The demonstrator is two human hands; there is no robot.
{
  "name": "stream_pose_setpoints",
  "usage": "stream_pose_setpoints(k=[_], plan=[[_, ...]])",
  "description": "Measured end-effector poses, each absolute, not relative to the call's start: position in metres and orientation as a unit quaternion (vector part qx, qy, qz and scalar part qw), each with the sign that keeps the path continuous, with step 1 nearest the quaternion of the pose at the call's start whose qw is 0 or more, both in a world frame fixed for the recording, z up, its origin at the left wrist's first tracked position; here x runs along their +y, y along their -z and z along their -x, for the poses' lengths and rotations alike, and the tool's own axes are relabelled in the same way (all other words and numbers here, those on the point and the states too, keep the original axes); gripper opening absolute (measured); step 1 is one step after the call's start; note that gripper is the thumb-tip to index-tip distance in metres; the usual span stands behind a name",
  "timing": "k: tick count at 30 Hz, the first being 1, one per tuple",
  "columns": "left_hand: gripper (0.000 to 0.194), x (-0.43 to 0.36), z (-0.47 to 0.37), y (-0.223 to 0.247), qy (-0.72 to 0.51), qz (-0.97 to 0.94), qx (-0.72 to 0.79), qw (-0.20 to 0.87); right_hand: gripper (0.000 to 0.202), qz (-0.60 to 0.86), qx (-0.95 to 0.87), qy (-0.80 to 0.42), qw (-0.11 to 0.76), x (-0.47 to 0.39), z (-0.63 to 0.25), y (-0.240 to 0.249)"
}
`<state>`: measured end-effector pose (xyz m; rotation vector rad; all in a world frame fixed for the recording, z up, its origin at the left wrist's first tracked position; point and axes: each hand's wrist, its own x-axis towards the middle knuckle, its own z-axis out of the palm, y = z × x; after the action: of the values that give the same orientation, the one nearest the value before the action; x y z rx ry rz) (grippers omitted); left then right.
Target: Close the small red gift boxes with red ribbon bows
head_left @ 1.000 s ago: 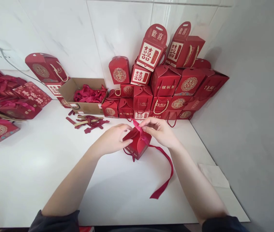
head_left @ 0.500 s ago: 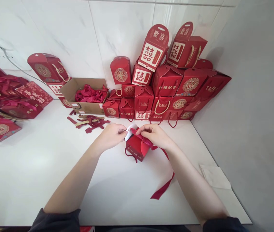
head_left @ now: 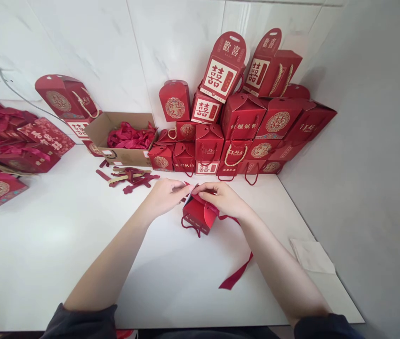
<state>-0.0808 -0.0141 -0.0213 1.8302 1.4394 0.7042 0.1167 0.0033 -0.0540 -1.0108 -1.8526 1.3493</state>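
Hands point(head_left: 167, 196) have drawn closer together over the box point(head_left: 197, 217).

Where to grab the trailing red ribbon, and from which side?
Probably pinch the ribbon's free end across its two faces, coming from the near left. It's a thin, flat strip whose end extends clear of the red box; the right forearm hides its middle and crowds the right side.

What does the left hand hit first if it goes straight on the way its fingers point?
Probably the top flaps of the small red box, right by its fingertips, then the right hand close behind. One view only, so which sits nearer in depth is uncertain.
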Motion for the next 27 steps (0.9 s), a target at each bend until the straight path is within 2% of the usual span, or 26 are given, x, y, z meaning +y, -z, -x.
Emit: stream_pose_setpoints(k=[4,7,9,14,18,24,27], plan=[[0.033,-0.009,0.080,0.025,-0.325,-0.663,0.565,0.368,0.021,0.374,-0.705,-0.522,0.301,0.001,-0.121,0.048],[0.028,-0.006,0.091,0.017,-0.391,-0.591,0.575,0.408,0.020,0.372,-0.707,-0.507,0.323,0.004,-0.137,0.041],[0.025,-0.005,0.103,0.008,-0.446,-0.547,0.587,0.397,0.019,0.393,-0.713,-0.483,0.322,0.007,-0.152,0.037],[0.021,-0.007,0.126,-0.014,-0.543,-0.483,0.580,0.368,0.039,0.439,-0.724,-0.486,0.216,0.018,-0.187,0.040],[0.018,-0.010,0.131,-0.022,-0.582,-0.466,0.549,0.379,0.048,0.410,-0.669,-0.598,0.164,0.014,-0.195,0.066],[0.016,-0.011,0.132,-0.026,-0.605,-0.459,0.530,0.377,0.039,0.321,-0.476,-0.780,0.249,-0.015,-0.179,0.115],[0.016,-0.012,0.134,-0.028,-0.620,-0.451,0.519,0.377,0.030,0.300,-0.399,-0.802,0.329,-0.024,-0.173,0.125]])
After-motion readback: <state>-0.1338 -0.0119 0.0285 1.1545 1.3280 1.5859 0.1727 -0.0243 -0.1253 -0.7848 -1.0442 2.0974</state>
